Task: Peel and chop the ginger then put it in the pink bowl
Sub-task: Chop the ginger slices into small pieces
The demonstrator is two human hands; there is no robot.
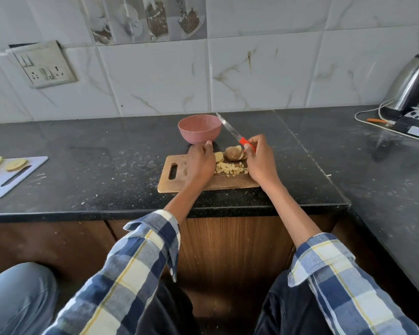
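Head view: black stone counter [107, 146], marble-tiled wall [155, 76]; right fingers [250, 142] hold knife [230, 130], left fingers [207, 147] curled, grasp unclear.

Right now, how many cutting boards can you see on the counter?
2. The wooden cutting board lies under both hands, carrying the ginger. The white cutting board lies at the far left, cut off by the frame edge, so more may be out of view.

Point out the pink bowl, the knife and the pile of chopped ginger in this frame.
pink bowl [199, 134]: head view, on its outer front wall.
knife [228, 128]: head view, middle of the blade; right hand [260, 158] grips the red handle.
chopped ginger [230, 169]: head view, centre of the diced pile.
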